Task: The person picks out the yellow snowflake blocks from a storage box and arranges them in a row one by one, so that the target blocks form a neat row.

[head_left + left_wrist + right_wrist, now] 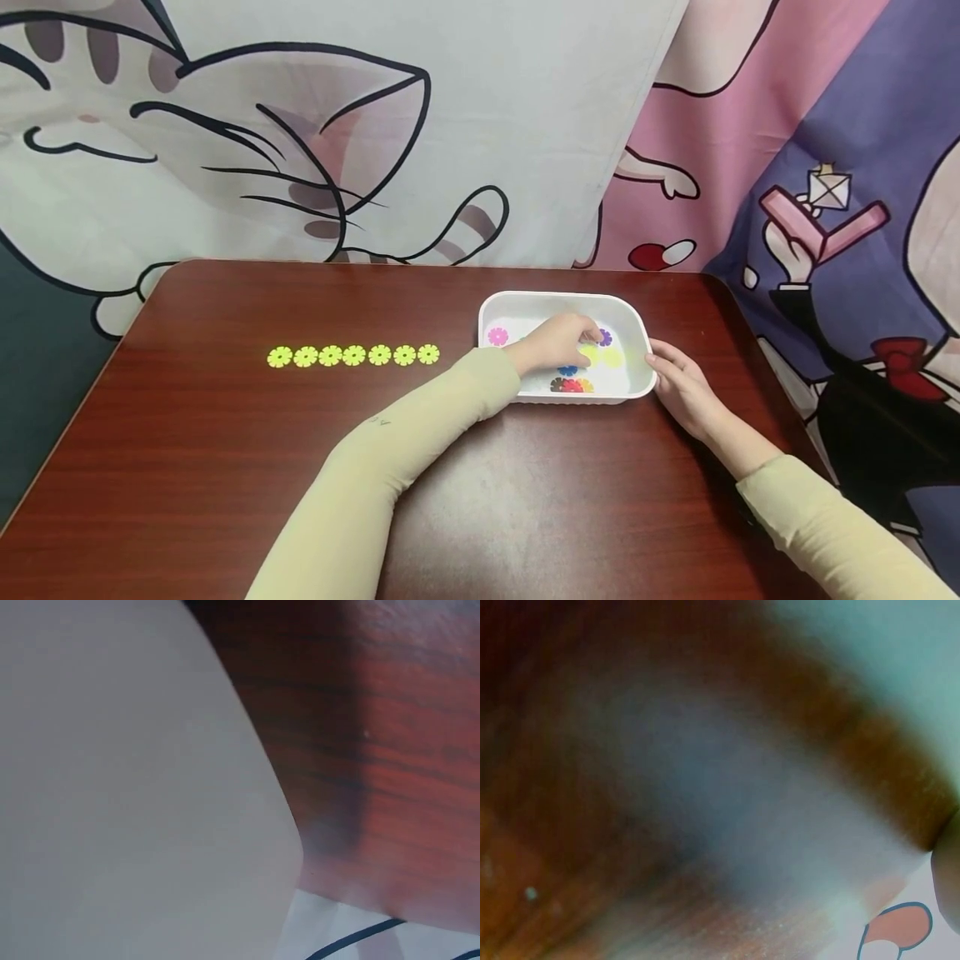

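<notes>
A white plastic tray [525,304] stands at the right of the table and holds several flower-shaped plastic discs. My left hand [557,340] reaches into it with thumb and fingers bent and spread apart, just above a yellow disc [592,356]; nothing shows between them. Beside that lies another yellow disc [613,358]. A purple disc [605,337] is by the fingertips, and a pink disc [498,336] lies at the tray's left. My right hand [686,387] grips the tray's right end, thumb at the rim. Both wrist views are mostly blurred or blocked.
Seven is too many to number, so several yellow flower discs [355,356] form a straight row on the brown table [225,467], left of the tray. Printed cloth [525,125] hangs behind the table's back edge.
</notes>
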A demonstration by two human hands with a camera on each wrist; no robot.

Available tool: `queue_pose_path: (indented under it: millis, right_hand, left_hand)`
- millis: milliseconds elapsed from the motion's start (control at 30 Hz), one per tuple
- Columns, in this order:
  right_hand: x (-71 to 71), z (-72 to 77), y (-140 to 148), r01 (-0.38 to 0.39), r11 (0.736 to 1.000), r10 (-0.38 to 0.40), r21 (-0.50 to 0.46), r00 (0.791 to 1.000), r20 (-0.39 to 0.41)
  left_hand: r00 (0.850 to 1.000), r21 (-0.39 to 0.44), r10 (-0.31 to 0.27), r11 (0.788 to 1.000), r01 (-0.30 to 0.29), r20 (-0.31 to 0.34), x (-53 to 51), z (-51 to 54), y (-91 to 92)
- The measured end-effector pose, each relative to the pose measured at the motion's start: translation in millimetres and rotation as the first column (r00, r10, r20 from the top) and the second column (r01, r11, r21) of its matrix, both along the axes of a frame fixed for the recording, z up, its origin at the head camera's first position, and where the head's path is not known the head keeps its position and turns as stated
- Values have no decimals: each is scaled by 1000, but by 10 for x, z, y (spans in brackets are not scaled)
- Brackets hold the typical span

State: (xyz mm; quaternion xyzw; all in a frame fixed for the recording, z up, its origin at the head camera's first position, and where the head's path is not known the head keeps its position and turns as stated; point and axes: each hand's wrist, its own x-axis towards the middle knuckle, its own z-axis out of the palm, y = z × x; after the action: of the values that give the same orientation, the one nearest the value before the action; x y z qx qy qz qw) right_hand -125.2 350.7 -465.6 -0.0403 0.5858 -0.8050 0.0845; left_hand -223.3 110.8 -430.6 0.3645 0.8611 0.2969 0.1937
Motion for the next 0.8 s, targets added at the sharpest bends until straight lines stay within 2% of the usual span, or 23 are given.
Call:
queue_pose_path:
  millis: [167, 267, 533, 800]
  right_hand:
    - [-8, 9, -7, 3, 1000, -2, -10, 1000, 5]
    - [-7, 14, -4, 3, 1000, -3, -6, 1000, 3]
    - [0, 19, 8, 0, 1000, 0, 5, 1000, -7]
    - [1, 3, -5, 0, 1000, 0, 5, 1000, 0]
  left_hand:
    - [1000, 10, 17, 1000, -17, 2, 0, -28, -4]
    - [1000, 6, 4, 1000, -4, -23, -4, -54, 7]
    - [984, -85, -79, 994, 66, -160, -17, -87, 54]
    - [985, -104, -82, 992, 67, -152, 7, -64, 37]
